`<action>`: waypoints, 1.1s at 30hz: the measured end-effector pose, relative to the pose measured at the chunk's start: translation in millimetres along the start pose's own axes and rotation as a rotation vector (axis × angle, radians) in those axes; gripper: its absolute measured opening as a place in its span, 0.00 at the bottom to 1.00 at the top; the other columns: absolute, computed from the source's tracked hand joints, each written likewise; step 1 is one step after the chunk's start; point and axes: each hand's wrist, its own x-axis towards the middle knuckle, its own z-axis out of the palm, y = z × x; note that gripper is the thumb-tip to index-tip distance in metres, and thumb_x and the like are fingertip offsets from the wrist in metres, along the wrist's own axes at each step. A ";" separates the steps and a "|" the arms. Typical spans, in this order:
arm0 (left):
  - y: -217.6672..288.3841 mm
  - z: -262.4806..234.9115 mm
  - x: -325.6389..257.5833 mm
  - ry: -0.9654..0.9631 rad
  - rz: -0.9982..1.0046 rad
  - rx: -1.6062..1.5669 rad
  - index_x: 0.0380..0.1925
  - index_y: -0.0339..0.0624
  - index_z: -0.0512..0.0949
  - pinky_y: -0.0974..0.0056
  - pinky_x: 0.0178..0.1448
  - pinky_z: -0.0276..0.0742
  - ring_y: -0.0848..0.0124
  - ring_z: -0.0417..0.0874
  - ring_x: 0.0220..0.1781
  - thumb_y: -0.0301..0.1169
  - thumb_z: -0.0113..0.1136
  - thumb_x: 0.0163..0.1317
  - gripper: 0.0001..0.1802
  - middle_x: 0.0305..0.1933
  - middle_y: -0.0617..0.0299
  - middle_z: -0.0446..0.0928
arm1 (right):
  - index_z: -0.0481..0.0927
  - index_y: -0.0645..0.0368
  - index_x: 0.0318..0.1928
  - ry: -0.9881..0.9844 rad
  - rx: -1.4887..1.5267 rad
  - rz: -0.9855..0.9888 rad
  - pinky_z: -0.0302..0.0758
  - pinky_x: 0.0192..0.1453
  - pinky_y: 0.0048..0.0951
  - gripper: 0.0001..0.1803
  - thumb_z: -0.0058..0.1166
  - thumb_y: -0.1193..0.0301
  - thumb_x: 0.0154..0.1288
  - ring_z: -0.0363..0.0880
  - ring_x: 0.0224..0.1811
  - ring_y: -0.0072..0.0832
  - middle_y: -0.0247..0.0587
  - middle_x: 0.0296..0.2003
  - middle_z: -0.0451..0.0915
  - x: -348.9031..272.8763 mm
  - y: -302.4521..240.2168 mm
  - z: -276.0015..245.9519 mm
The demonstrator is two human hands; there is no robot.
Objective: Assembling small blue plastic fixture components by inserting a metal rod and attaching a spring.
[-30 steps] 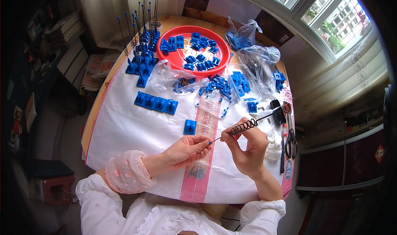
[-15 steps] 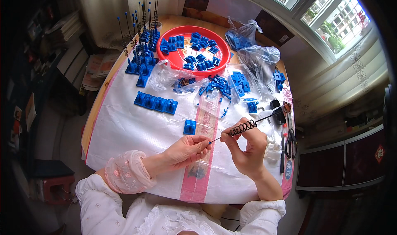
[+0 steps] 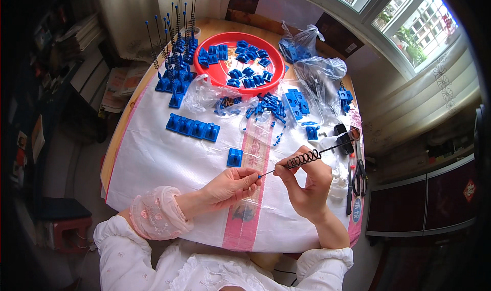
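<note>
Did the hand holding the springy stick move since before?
No. The right hand with the springy rod sits at the same spot beside the single blue block.

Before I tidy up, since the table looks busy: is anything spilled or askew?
Small blue plastic pieces lie scattered loose on the white woven sheet below the round red tray, outside any bag. The left hand and right hand hold a thin black rod with a coiled spring; it looks intact.
</note>
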 end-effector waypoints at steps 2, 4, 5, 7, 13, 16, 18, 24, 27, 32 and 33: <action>0.0 0.2 -0.2 0.002 -0.003 0.000 0.46 0.39 0.79 0.76 0.45 0.79 0.79 0.78 0.38 0.30 0.56 0.71 0.09 0.40 0.63 0.80 | 0.82 0.62 0.30 0.009 0.005 -0.007 0.66 0.26 0.27 0.07 0.66 0.83 0.51 0.73 0.24 0.29 0.38 0.23 0.78 0.2 -0.6 0.8; -0.2 -0.1 0.2 0.004 -0.006 0.001 0.46 0.39 0.79 0.76 0.45 0.79 0.79 0.78 0.38 0.30 0.56 0.71 0.09 0.40 0.63 0.80 | 0.82 0.62 0.30 0.005 -0.001 -0.011 0.66 0.26 0.27 0.07 0.66 0.83 0.51 0.73 0.24 0.29 0.38 0.23 0.78 0.4 -0.2 1.2; -0.1 0.0 0.1 0.002 -0.006 0.001 0.46 0.39 0.79 0.76 0.45 0.79 0.79 0.78 0.38 0.30 0.56 0.71 0.09 0.40 0.63 0.80 | 0.82 0.62 0.30 0.002 -0.004 -0.013 0.66 0.27 0.27 0.07 0.66 0.83 0.50 0.73 0.24 0.29 0.38 0.24 0.78 0.4 -0.1 1.2; 0.2 0.5 -0.1 -0.002 -0.005 0.001 0.46 0.39 0.79 0.76 0.45 0.79 0.79 0.78 0.38 0.30 0.56 0.71 0.09 0.40 0.63 0.80 | 0.82 0.62 0.30 -0.002 -0.006 -0.010 0.66 0.27 0.27 0.07 0.66 0.83 0.50 0.73 0.24 0.29 0.38 0.24 0.78 0.4 -0.2 0.9; -0.3 -0.3 -0.1 -0.009 -0.003 -0.010 0.46 0.39 0.79 0.76 0.45 0.79 0.79 0.78 0.38 0.29 0.56 0.71 0.09 0.40 0.63 0.80 | 0.82 0.62 0.30 -0.012 -0.007 -0.023 0.67 0.27 0.28 0.07 0.66 0.83 0.50 0.73 0.25 0.29 0.38 0.24 0.78 0.9 -0.6 0.4; 0.2 -0.4 -0.5 -0.014 0.000 -0.008 0.46 0.38 0.79 0.76 0.45 0.79 0.79 0.78 0.39 0.29 0.56 0.71 0.09 0.40 0.63 0.80 | 0.82 0.62 0.30 -0.009 -0.007 -0.022 0.66 0.27 0.28 0.07 0.66 0.83 0.50 0.73 0.24 0.29 0.38 0.23 0.78 1.0 -0.9 0.5; -0.2 -1.2 -0.7 -0.012 0.001 -0.012 0.46 0.39 0.79 0.76 0.45 0.79 0.79 0.78 0.38 0.29 0.56 0.71 0.09 0.40 0.63 0.80 | 0.82 0.62 0.30 -0.009 -0.012 -0.016 0.66 0.27 0.28 0.07 0.67 0.83 0.50 0.73 0.25 0.29 0.38 0.23 0.78 1.0 -0.9 0.7; 0.0 -0.6 -0.8 -0.006 -0.002 -0.006 0.46 0.39 0.79 0.76 0.45 0.79 0.80 0.78 0.38 0.30 0.57 0.71 0.09 0.40 0.63 0.80 | 0.82 0.62 0.30 -0.007 -0.009 -0.005 0.66 0.27 0.28 0.07 0.67 0.83 0.50 0.72 0.25 0.29 0.38 0.23 0.78 0.5 -0.2 0.9; -0.5 -0.1 0.3 -0.007 -0.008 -0.003 0.46 0.39 0.79 0.76 0.44 0.79 0.80 0.78 0.38 0.30 0.57 0.71 0.09 0.40 0.64 0.80 | 0.82 0.62 0.30 -0.007 -0.012 -0.014 0.66 0.27 0.28 0.07 0.67 0.83 0.50 0.72 0.25 0.29 0.38 0.23 0.78 0.4 -1.4 0.4; -2.6 -9.0 2.0 -0.089 0.012 -0.052 0.49 0.35 0.78 0.77 0.48 0.82 0.77 0.82 0.43 0.28 0.57 0.70 0.11 0.43 0.60 0.81 | 0.82 0.62 0.30 -0.020 -0.004 -0.022 0.66 0.27 0.28 0.07 0.66 0.83 0.50 0.73 0.25 0.29 0.38 0.23 0.78 0.9 -1.4 0.6; -3.1 -9.8 2.5 -0.091 0.014 -0.051 0.49 0.35 0.78 0.77 0.48 0.82 0.77 0.82 0.43 0.28 0.57 0.70 0.11 0.43 0.60 0.81 | 0.82 0.62 0.30 -0.020 -0.006 -0.021 0.66 0.27 0.28 0.07 0.66 0.83 0.50 0.73 0.25 0.29 0.38 0.23 0.78 1.2 -1.9 0.2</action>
